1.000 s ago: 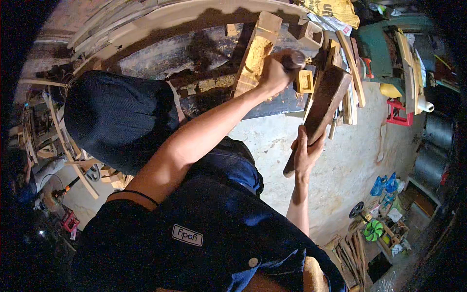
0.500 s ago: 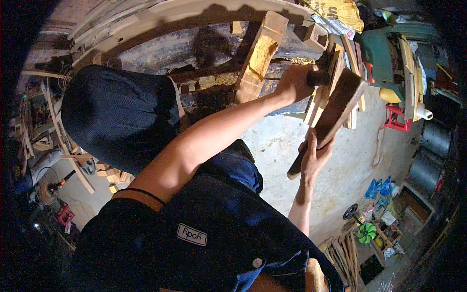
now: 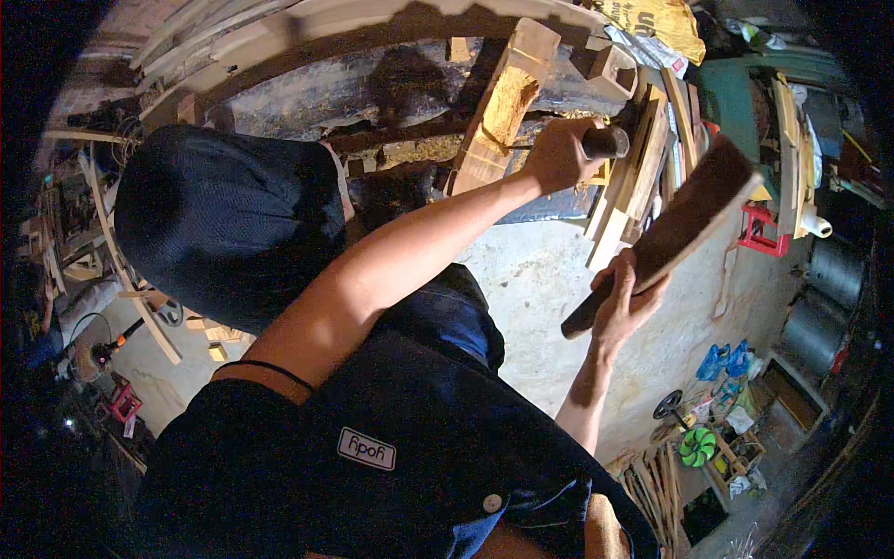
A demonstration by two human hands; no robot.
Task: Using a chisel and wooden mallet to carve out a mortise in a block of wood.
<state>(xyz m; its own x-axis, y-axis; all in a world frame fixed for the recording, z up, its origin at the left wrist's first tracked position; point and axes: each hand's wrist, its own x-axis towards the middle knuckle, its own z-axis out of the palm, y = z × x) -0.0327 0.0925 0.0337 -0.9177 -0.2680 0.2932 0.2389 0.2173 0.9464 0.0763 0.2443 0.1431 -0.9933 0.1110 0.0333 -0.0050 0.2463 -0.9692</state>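
Observation:
My left hand (image 3: pixel 562 158) is closed around a chisel (image 3: pixel 605 143), its dark round handle end sticking out to the right. The thin blade points left to a wooden block (image 3: pixel 492 130), at the near end of a rough hollow cut in it; whether the tip touches cannot be told. My right hand (image 3: pixel 626 300) grips the narrow handle of a brown wooden mallet (image 3: pixel 694 219), a long club-like piece. The mallet's broad end is raised up and to the right, apart from the chisel and slightly blurred.
Wood strips (image 3: pixel 633 177) lie just right of the chisel. Wood chips are scattered around the block. Beyond stand a yellow sack (image 3: pixel 656 26), a red plastic stool (image 3: pixel 764 231) and metal drums (image 3: pixel 819 326). A green fan (image 3: pixel 697 447) and sticks are at lower right.
My right hand and the mallet have moved right, away from the chisel handle. My left hand has stayed nearly in place, with the chisel handle tilted slightly differently.

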